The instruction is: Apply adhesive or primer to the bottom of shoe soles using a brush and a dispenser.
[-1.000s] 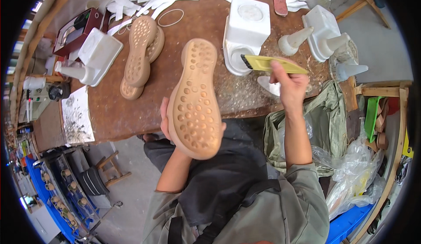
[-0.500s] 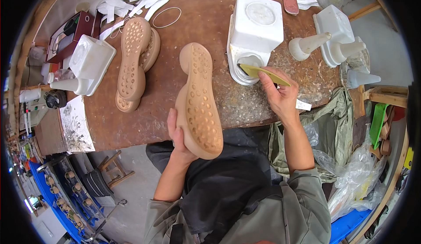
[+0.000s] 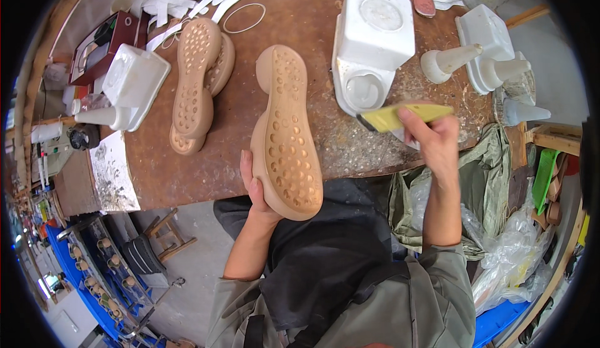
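Tan shoe sole [image 3: 290,142] is held over the front edge of the brown bench [image 3: 181,179]; right of it stands a white container [image 3: 375,29]; the left grip [image 3: 261,199] clasps the sole's near end; the right grip [image 3: 437,140] pinches a flat yellow tool [image 3: 394,117] near the container's cup [image 3: 364,92]

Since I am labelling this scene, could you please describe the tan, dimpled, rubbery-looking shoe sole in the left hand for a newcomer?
Find the stained brown worktable and its near edge, mid-picture. There, the left hand holds the tan, dimpled, waisted sole around its lower part. Unlike the similar tan soles stacked farther left, it is held.
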A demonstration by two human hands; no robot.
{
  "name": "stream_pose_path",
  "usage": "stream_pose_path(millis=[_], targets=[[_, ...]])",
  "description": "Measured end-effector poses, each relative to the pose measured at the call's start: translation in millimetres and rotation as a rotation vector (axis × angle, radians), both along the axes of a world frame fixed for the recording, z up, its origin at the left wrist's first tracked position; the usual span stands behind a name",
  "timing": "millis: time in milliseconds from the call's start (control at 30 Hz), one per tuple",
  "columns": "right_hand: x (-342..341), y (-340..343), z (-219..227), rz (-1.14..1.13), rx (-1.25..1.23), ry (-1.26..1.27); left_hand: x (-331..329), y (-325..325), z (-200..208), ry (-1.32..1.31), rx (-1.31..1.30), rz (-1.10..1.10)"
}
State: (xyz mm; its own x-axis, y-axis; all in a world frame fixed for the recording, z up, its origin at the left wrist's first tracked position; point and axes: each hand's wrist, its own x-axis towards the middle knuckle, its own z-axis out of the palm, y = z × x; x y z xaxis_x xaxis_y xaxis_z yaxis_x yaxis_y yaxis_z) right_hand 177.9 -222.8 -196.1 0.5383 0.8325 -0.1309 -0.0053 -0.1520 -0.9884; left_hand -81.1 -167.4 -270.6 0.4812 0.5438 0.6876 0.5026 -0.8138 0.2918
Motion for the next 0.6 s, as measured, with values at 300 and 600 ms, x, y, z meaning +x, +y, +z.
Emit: stream_pose_path(millis=[300,600], targets=[[-97.5,-30.2,72.2,0.164,0.331,0.108,12.9,-18.0,23.9,0.383,0.240,0.278],[-123.4,-42.6,89.4,0.151,0.546,-0.207,-13.2,-50.4,56.5,0.581,0.441,0.530]])
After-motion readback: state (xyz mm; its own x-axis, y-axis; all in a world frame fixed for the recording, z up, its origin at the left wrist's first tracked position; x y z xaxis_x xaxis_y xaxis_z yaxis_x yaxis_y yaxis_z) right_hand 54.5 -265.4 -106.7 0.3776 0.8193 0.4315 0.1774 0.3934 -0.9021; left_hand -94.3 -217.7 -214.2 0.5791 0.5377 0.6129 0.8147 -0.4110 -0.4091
